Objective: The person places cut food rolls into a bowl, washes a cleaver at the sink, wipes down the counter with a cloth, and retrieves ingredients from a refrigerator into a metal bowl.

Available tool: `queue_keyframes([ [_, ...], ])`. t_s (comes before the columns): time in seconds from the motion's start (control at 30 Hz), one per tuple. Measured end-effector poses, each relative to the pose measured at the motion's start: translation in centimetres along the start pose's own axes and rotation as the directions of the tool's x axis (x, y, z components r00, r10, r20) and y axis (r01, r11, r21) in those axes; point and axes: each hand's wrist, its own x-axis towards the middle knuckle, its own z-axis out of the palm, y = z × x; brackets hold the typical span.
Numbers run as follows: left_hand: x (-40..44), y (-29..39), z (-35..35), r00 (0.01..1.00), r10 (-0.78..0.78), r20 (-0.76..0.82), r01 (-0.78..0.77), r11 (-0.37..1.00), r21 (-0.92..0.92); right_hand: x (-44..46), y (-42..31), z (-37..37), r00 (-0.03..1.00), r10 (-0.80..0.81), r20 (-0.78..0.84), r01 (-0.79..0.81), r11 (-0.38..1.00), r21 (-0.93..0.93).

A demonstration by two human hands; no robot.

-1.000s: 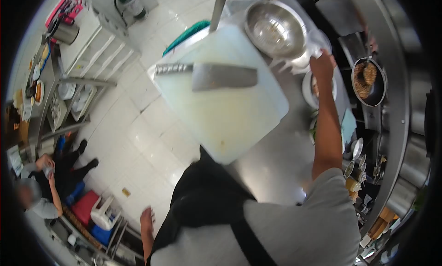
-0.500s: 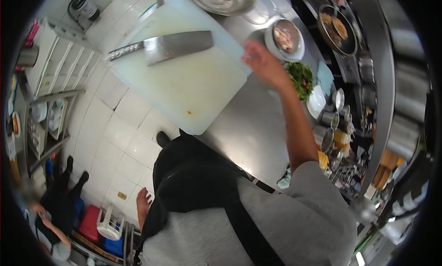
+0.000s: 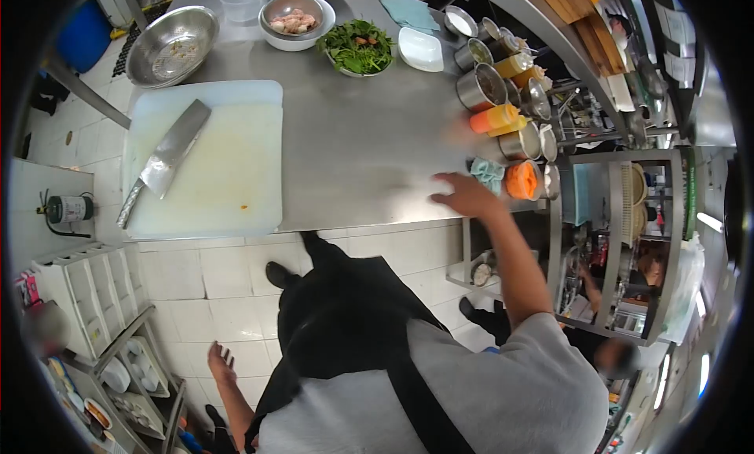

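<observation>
My right hand (image 3: pixel 467 195) is above the front edge of the steel counter (image 3: pixel 345 163), fingers apart and holding nothing. A crumpled blue cloth (image 3: pixel 487 173) is the nearest thing to it. Down at my side, over the tiled floor, hangs my left hand (image 3: pixel 222 362), empty with its fingers loosely spread. To the left on the counter lies a white cutting board (image 3: pixel 236 155), with a cleaver (image 3: pixel 174 148) resting flat on it. Behind the board stand a perforated steel bowl (image 3: pixel 174 49), a bowl of raw meat pieces (image 3: pixel 294 20) and a bowl of leafy greens (image 3: pixel 357 49).
At the right of the counter are squeeze bottles (image 3: pixel 491 120), steel pots (image 3: pixel 481 87) and a container with something orange (image 3: pixel 521 179). A white dish (image 3: pixel 420 49) and a folded blue cloth (image 3: pixel 411 13) lie at the back. Other people stand behind me at both sides.
My view has turned to the right, so the board and bowls appear farther left. My right hand has moved from beside the board and meat bowl to the counter's front edge.
</observation>
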Motion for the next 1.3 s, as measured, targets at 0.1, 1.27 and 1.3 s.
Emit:
queue_keyframes([
  [0.1, -4.2, 7.5, 1.0, 0.974, 0.223, 0.029, -0.223, 0.975, -0.017, 3.2, 13.3, 1.5, 0.961, 0.132, -0.244, -0.096, 0.984, 0.153],
  [1.27, -23.0, -16.5, 5.8, 0.99, -0.139, 0.034, 0.133, 0.981, 0.14, 7.1, -20.7, 9.5, 0.64, -0.768, 0.012, 0.647, 0.548, 0.531],
  [1.3, -20.8, -19.8, 4.6, 0.991, -0.12, 0.06, 0.112, 0.986, 0.122, 7.2, -22.3, 7.1, 0.585, -0.8, -0.134, 0.781, 0.51, 0.361],
])
